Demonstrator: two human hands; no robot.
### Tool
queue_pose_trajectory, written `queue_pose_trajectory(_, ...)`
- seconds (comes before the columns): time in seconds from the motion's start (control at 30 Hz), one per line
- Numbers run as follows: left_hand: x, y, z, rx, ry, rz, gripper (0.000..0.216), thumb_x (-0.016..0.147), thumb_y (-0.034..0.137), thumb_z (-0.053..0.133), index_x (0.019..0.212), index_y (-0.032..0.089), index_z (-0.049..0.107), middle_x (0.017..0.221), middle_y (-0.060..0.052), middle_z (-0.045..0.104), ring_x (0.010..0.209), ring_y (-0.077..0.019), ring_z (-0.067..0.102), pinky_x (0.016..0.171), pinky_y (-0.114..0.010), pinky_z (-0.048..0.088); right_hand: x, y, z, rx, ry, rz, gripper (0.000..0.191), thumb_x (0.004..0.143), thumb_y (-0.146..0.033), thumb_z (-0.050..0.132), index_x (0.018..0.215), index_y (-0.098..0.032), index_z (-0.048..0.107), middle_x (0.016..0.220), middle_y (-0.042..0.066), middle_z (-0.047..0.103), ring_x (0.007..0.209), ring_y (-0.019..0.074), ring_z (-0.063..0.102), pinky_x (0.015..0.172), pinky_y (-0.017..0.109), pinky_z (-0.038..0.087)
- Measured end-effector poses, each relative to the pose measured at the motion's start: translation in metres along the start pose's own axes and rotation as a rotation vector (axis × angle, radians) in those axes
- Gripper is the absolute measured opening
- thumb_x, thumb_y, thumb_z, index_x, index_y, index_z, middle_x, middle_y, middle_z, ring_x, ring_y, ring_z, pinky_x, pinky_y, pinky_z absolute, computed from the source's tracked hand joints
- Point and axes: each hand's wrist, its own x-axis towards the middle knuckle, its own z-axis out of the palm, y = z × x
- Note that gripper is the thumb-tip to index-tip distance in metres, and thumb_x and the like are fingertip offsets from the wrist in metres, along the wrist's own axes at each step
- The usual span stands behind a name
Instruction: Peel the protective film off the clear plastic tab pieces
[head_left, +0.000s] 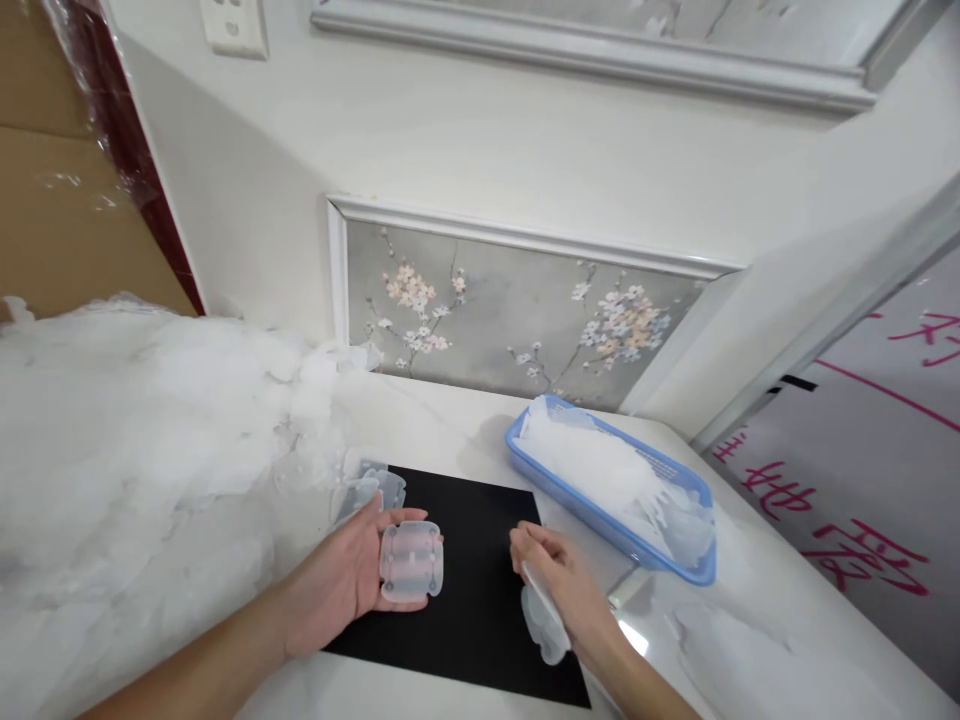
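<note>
My left hand [346, 578] is palm up over the black mat [465, 510], holding a clear, frosted plastic piece [412, 562] with rounded lobes across its fingers. To the right, my right hand [564, 575] has its fingers curled. It grips several similar frosted pieces [543, 622], which stick out below the palm; how many cannot be made out. More clear pieces [386, 488] lie just behind my left hand, at the mat's far left corner.
A blue plastic basket [611, 532] of thin white pieces [600, 470] stands behind my right hand. A large heap of white translucent pieces [150, 430] fills the left side. A white wall with a framed floral panel [495, 300] rises behind the white table [442, 415].
</note>
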Motion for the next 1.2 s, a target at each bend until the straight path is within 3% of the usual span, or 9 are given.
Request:
queue_pose_trajectory(0.1, 0.001, -0.001, -0.002, 0.001, -0.020, 0.007, 0.064, 0.086, 0.066, 0.043, 0.127, 0.017, 0.049, 0.133, -0.017, 0.054, 0.116, -0.0329, 0.057, 0.101, -0.052, 0.040, -0.006, 0.001, 0.006, -0.188, -0.026, -0.095, 0.042, 0.079, -0.042, 0.063, 0.055, -0.022, 0.034, 0.052, -0.007, 0.030, 0.049, 0.0104, 0.032, 0.047, 0.023, 0.031)
queue_pose_trajectory(0.2, 0.001, -0.004, 0.001, 0.003, -0.045, 0.010, 0.063, 0.086, 0.066, 0.041, 0.126, 0.017, 0.050, 0.130, -0.016, 0.057, 0.114, -0.0318, 0.059, 0.100, -0.052, 0.041, -0.014, 0.002, 0.017, -0.413, -0.083, -0.386, 0.002, 0.082, -0.022, 0.056, 0.080, -0.021, 0.056, 0.070, 0.000, 0.052, 0.056, 0.0134, 0.048, 0.052, 0.025, 0.043)
queue_pose_trajectory(0.37, -0.005, -0.008, 0.010, 0.160, -0.100, 0.034, 0.064, 0.088, 0.066, 0.036, 0.129, 0.018, 0.049, 0.126, -0.013, 0.060, 0.117, -0.0297, 0.057, 0.102, -0.047, 0.040, -0.021, -0.003, 0.031, -0.580, -0.280, -0.848, 0.025, 0.093, -0.016, 0.044, 0.100, -0.024, 0.066, 0.114, 0.010, 0.065, 0.070, 0.0154, 0.063, 0.061, 0.028, 0.051)
queue_pose_trajectory(0.57, -0.002, 0.015, -0.016, 1.210, 0.538, 0.487, 0.033, 0.088, 0.038, 0.048, 0.116, 0.024, 0.058, 0.123, -0.008, 0.058, 0.119, -0.0281, 0.050, 0.103, -0.045, 0.035, -0.014, -0.006, 0.014, -0.217, -0.041, -0.363, 0.033, 0.093, -0.046, 0.049, 0.084, -0.021, 0.068, 0.074, 0.004, 0.062, 0.065, 0.0169, 0.056, 0.062, 0.029, 0.046)
queue_pose_trajectory(0.7, -0.001, 0.025, -0.037, 1.567, 0.650, 0.415, 0.035, 0.081, 0.023, 0.049, 0.114, 0.020, 0.059, 0.111, -0.010, 0.057, 0.104, -0.0280, 0.053, 0.087, -0.042, 0.043, -0.006, 0.004, 0.006, -0.010, -0.056, -0.149, 0.049, 0.084, -0.065, 0.050, 0.064, -0.020, 0.051, 0.059, -0.001, 0.048, 0.053, 0.0135, 0.042, 0.051, 0.027, 0.035)
queue_pose_trajectory(0.83, -0.002, 0.024, -0.037, 1.587, 0.618, 0.338, 0.028, 0.082, 0.025, 0.045, 0.105, 0.020, 0.060, 0.099, -0.006, 0.052, 0.078, -0.0209, 0.057, 0.069, -0.034, 0.045, -0.005, 0.005, 0.011, 0.031, -0.081, -0.087, 0.054, 0.069, -0.053, 0.074, 0.056, -0.023, 0.032, 0.059, -0.004, 0.041, 0.054, 0.0125, 0.039, 0.052, 0.027, 0.033)
queue_pose_trajectory(1.0, -0.004, 0.021, -0.023, 1.539, 0.539, 0.402, 0.005, 0.078, 0.024, 0.054, 0.075, 0.021, 0.056, 0.090, -0.004, 0.054, 0.089, -0.0239, 0.054, 0.078, -0.036, 0.042, -0.011, -0.003, 0.019, 0.063, -0.117, -0.111, 0.037, 0.077, -0.034, 0.068, 0.063, -0.022, 0.036, 0.082, 0.001, 0.056, 0.056, 0.0120, 0.049, 0.057, 0.029, 0.043)
queue_pose_trajectory(1.1, -0.003, 0.014, -0.012, 1.246, 0.456, 0.434, 0.010, 0.082, 0.028, 0.054, 0.076, 0.021, 0.051, 0.091, -0.003, 0.057, 0.091, -0.0223, 0.056, 0.082, -0.037, 0.043, -0.015, -0.002, 0.022, -0.076, -0.107, -0.167, 0.011, 0.082, -0.026, 0.061, 0.091, -0.023, 0.057, 0.080, 0.001, 0.060, 0.057, 0.0141, 0.052, 0.060, 0.030, 0.046)
queue_pose_trajectory(1.2, -0.003, 0.002, 0.000, 0.742, 0.222, 0.281, 0.020, 0.087, 0.040, 0.053, 0.096, 0.022, 0.052, 0.096, -0.004, 0.063, 0.093, -0.0205, 0.061, 0.087, -0.037, 0.047, -0.018, 0.002, 0.026, -0.233, -0.142, -0.357, 0.042, 0.080, -0.016, 0.056, 0.120, -0.026, 0.056, 0.105, 0.007, 0.063, 0.059, 0.0126, 0.051, 0.063, 0.030, 0.048)
